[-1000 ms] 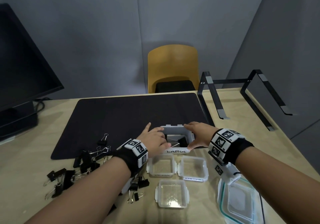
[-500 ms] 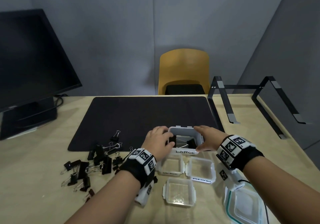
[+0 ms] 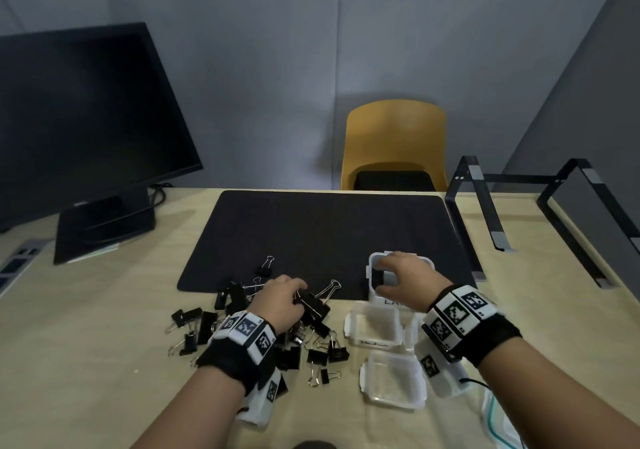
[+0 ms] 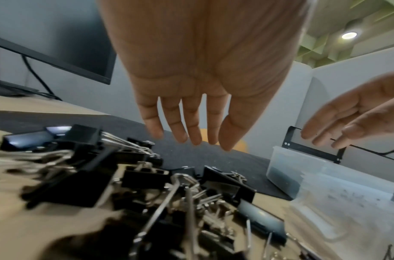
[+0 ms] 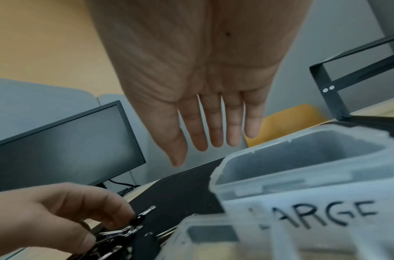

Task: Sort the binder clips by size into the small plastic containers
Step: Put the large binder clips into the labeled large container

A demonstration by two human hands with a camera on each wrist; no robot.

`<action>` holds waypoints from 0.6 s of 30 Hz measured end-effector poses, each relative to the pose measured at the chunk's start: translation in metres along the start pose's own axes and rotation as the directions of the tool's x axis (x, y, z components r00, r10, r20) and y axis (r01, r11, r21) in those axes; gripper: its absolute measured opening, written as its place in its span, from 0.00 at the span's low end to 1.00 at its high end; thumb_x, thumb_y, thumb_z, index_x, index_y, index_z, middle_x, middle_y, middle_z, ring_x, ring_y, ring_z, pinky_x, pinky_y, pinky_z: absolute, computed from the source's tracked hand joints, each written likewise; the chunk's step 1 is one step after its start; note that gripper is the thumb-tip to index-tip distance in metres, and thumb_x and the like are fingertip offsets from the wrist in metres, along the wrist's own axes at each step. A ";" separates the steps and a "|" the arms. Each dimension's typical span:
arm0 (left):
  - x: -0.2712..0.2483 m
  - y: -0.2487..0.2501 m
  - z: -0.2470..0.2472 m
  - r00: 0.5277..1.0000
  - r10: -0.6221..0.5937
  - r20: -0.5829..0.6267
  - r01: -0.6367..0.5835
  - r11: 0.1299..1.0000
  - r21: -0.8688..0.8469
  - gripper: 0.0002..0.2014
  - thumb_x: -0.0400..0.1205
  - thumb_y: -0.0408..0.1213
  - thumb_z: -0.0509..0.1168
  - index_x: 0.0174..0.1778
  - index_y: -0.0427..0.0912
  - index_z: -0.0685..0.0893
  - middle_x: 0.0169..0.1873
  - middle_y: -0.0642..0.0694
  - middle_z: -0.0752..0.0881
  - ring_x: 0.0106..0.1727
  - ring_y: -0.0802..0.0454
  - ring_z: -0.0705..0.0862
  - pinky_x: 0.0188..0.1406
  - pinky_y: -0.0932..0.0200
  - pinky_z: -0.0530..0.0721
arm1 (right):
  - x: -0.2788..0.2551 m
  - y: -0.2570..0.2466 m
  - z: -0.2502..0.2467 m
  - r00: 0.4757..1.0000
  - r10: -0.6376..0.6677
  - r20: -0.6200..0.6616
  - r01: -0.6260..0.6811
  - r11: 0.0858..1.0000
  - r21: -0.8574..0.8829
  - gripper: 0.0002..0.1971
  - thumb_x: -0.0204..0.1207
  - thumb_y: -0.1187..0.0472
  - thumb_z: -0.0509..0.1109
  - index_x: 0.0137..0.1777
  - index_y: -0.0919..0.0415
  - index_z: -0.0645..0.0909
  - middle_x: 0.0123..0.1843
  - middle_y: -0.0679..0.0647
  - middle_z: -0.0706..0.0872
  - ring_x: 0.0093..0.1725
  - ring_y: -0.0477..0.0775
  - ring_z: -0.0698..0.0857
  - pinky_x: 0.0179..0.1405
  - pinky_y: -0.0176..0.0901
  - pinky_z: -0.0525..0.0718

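My left hand (image 3: 282, 301) hangs flat, fingers straight and holding nothing, over the binder clip pile (image 3: 263, 330) on the table (image 3: 86, 344), left of the containers; a large clip (image 3: 313, 304) lies slanted beside it, its wire handles pointing far-right onto the mat (image 3: 311, 233). My right hand (image 3: 407, 280) hovers with fingers loose and apart over the LARGE container (image 5: 302, 184) at the mat's near-right edge, and I can't tell if it touches the rim. Two open small containers (image 3: 375, 327) sit just nearer, with bare mat beyond.

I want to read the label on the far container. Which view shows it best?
The right wrist view: the label reads "ARGE" up close. In the head view the right hand partly covers it. The left wrist view shows only the container's side.
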State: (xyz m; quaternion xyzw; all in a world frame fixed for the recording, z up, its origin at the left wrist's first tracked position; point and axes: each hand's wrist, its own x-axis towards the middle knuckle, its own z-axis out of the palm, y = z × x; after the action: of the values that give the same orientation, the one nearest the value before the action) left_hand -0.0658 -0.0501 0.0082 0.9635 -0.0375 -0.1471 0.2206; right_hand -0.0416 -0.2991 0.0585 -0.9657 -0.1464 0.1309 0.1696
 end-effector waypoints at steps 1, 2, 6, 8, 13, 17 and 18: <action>-0.003 -0.007 -0.001 1.000 -0.011 0.001 0.012 1.000 -0.006 0.21 0.80 0.37 0.63 0.71 0.50 0.76 0.68 0.50 0.75 0.70 0.52 0.72 0.71 0.54 0.73 | 0.000 -0.007 0.004 1.000 -0.014 -0.008 0.014 1.000 0.022 0.18 0.74 0.54 0.70 0.64 0.53 0.79 0.62 0.48 0.79 0.63 0.50 0.78 0.61 0.35 0.72; -0.007 -0.013 -0.002 1.000 -0.024 0.004 0.024 1.000 -0.010 0.21 0.80 0.37 0.64 0.70 0.51 0.76 0.68 0.50 0.75 0.70 0.52 0.72 0.71 0.53 0.73 | 0.000 -0.015 0.009 1.000 -0.021 -0.010 0.021 0.999 0.047 0.18 0.74 0.54 0.70 0.63 0.53 0.79 0.61 0.49 0.80 0.61 0.50 0.80 0.60 0.37 0.74; -0.017 -0.038 -0.009 0.997 -0.074 0.007 0.074 0.997 -0.009 0.24 0.77 0.35 0.66 0.70 0.51 0.76 0.68 0.50 0.73 0.70 0.50 0.71 0.71 0.52 0.74 | 0.002 -0.044 0.026 0.999 -0.039 0.029 0.038 0.998 0.059 0.17 0.74 0.54 0.69 0.63 0.55 0.79 0.60 0.52 0.82 0.59 0.51 0.81 0.58 0.39 0.77; -0.019 -0.049 -0.013 0.996 -0.086 0.013 0.087 0.996 -0.005 0.26 0.76 0.33 0.67 0.71 0.52 0.75 0.69 0.49 0.72 0.71 0.49 0.70 0.72 0.52 0.72 | 0.003 -0.056 0.035 0.997 -0.034 0.063 0.030 0.997 0.065 0.18 0.75 0.55 0.69 0.65 0.55 0.79 0.62 0.52 0.82 0.61 0.51 0.81 0.59 0.38 0.77; -0.024 -0.069 -0.017 0.994 -0.095 0.049 0.094 0.995 0.017 0.31 0.74 0.35 0.70 0.73 0.53 0.72 0.70 0.50 0.69 0.72 0.49 0.67 0.73 0.53 0.71 | 0.013 -0.074 0.059 0.989 0.069 0.130 -0.080 0.993 0.083 0.23 0.74 0.55 0.69 0.69 0.54 0.74 0.66 0.54 0.78 0.64 0.52 0.79 0.63 0.42 0.77; -0.024 -0.076 -0.016 0.996 -0.048 0.073 0.045 0.998 0.045 0.31 0.72 0.36 0.73 0.71 0.54 0.73 0.68 0.53 0.70 0.71 0.51 0.67 0.72 0.53 0.72 | 0.029 -0.082 0.072 0.964 0.207 0.167 -0.214 0.976 0.029 0.23 0.74 0.58 0.68 0.70 0.57 0.71 0.65 0.57 0.81 0.63 0.56 0.81 0.59 0.45 0.80; -0.023 -0.078 -0.017 0.997 -0.031 0.072 0.026 0.997 0.069 0.30 0.72 0.38 0.73 0.71 0.54 0.72 0.68 0.53 0.70 0.70 0.51 0.67 0.71 0.53 0.72 | 0.032 -0.084 0.074 0.959 0.227 0.171 -0.233 0.972 0.016 0.22 0.75 0.58 0.67 0.69 0.57 0.71 0.64 0.57 0.82 0.62 0.57 0.82 0.57 0.45 0.80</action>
State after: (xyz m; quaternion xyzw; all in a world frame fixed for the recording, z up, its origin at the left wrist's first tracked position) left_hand -0.0821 0.0300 -0.0046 0.9649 -0.0369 -0.1838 0.1841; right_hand -0.0542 -0.1913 0.0156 -0.9585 -0.0447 0.2334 0.1576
